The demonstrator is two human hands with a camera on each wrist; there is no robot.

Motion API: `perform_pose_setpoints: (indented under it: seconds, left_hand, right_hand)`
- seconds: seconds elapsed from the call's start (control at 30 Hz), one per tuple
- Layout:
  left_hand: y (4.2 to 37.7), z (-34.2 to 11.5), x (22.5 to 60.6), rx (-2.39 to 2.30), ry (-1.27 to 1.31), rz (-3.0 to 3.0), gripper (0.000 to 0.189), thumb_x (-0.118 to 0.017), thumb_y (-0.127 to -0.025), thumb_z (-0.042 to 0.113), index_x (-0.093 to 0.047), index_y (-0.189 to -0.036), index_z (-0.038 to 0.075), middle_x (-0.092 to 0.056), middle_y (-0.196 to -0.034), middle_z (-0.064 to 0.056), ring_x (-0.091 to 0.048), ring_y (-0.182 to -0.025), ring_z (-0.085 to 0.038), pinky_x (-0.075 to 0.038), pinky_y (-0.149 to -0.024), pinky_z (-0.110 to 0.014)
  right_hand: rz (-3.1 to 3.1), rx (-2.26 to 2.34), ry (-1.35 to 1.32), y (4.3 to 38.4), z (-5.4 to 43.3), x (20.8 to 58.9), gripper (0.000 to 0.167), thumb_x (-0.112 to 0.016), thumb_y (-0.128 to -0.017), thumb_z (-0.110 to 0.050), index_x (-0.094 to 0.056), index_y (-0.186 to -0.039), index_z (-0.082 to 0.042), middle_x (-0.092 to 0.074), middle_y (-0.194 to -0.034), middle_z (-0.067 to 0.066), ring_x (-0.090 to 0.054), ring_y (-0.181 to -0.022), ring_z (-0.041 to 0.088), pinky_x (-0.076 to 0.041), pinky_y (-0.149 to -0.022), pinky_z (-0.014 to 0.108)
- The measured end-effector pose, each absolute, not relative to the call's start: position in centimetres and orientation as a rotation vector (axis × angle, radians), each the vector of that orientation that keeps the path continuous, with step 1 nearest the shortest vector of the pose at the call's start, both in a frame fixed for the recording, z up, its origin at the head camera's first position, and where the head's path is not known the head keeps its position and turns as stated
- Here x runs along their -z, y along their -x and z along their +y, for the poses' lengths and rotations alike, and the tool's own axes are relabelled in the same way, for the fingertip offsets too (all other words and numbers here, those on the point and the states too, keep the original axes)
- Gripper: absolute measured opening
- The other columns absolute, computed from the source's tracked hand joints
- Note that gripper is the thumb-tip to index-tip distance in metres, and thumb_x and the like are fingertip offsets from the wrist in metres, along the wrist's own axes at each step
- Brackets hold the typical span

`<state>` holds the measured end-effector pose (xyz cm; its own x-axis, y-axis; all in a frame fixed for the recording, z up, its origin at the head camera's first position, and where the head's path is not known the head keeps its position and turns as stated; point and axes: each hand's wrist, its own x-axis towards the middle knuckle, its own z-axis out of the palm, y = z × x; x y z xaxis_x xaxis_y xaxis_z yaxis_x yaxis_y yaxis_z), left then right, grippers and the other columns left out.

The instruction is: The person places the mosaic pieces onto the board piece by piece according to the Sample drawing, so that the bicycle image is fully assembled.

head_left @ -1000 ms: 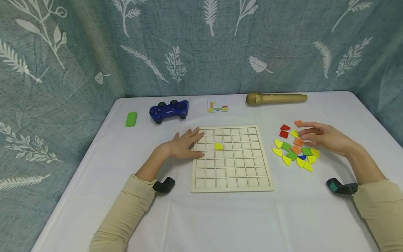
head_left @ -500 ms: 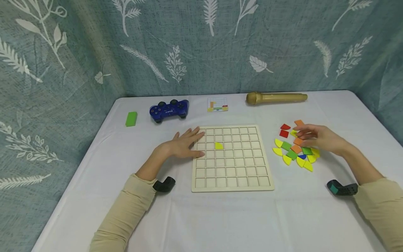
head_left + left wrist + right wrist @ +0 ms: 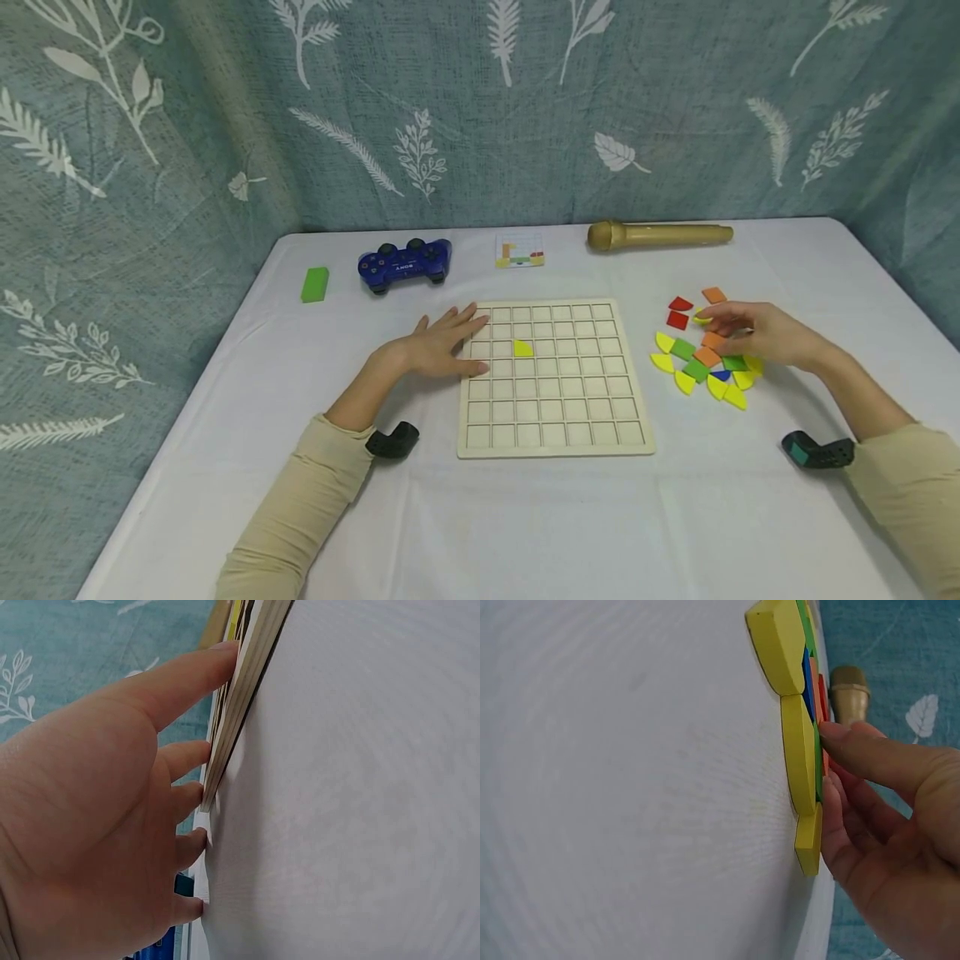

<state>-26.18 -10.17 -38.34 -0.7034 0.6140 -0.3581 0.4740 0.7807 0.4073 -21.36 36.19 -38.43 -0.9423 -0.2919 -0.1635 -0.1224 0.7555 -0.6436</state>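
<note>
The left hand (image 3: 438, 346) lies spread on the left edge of a pale wooden grid board (image 3: 555, 412), its thumb and fingertips touching the rim. One yellow quarter-round tile (image 3: 522, 348) sits in a cell of the board. To the right of it, the right hand (image 3: 761, 332) hovers low over a cluster of coloured tiles. Its forefinger reaches a yellow tile (image 3: 699, 319), mostly covered. Near an orange tile (image 3: 712, 340) is the thumb, with a gap between thumb and forefinger. In the right wrist view, the fingers (image 3: 844, 832) bend behind the yellow tiles (image 3: 799, 757); their tips are partly hidden.
Along the back of the white table (image 3: 525, 525) lie a green block (image 3: 315, 284), a blue game controller (image 3: 405, 265), a small pattern card (image 3: 519, 250) and a gold microphone (image 3: 660, 236). Red tiles (image 3: 677, 320) lie left of the right hand. A patterned curtain (image 3: 480, 150) hangs behind.
The right hand has shifted slightly left and down over the tiles, its fingers bending more and covering more of the yellow tile. The left hand stays on the board.
</note>
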Motion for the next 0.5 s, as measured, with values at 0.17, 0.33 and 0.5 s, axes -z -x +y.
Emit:
perform_pose_setpoints:
  seconds: [0.17,0.33,0.5]
  left_hand:
    - [26.16,-10.17,38.39,-0.395,-0.81,2.486,0.084,-0.053,-0.093,0.052,-0.009,-0.155,0.017,0.005,-0.159,-0.004,0.007,-0.143,-0.028,0.009,-0.108,-0.058]
    - [26.2,-10.17,38.52,-0.395,-0.809,2.487,0.084,-0.053,-0.093,0.052,-0.009,-0.155,0.018,0.005,-0.159,-0.004,0.007,-0.143,-0.028,0.01,-0.108,-0.058]
    - [26.25,-10.18,38.53,-0.395,-0.812,2.488,0.084,-0.053,-0.093,0.053,-0.009,-0.155,0.017,0.005,-0.159,-0.004,0.007,-0.143,-0.028,0.009,-0.108,-0.058]
  right_hand:
    - [2.701,0.953,0.3,21.38,36.16,38.55,0.048,-0.068,-0.085,0.001,-0.051,-0.13,0.005,-0.055,-0.101,0.013,-0.05,-0.089,0.027,-0.047,-0.071,0.021]
    - [2.73,0.908,0.253,21.34,36.31,38.55,0.039,-0.066,-0.09,-0.007,-0.055,-0.126,0.004,-0.057,-0.099,0.012,-0.049,-0.085,0.026,-0.046,-0.067,0.025]
    - [2.736,0.887,0.178,21.4,36.49,38.3,0.035,-0.062,-0.094,-0.015,-0.057,-0.125,0.001,-0.057,-0.103,0.014,-0.049,-0.088,0.028,-0.046,-0.07,0.03]
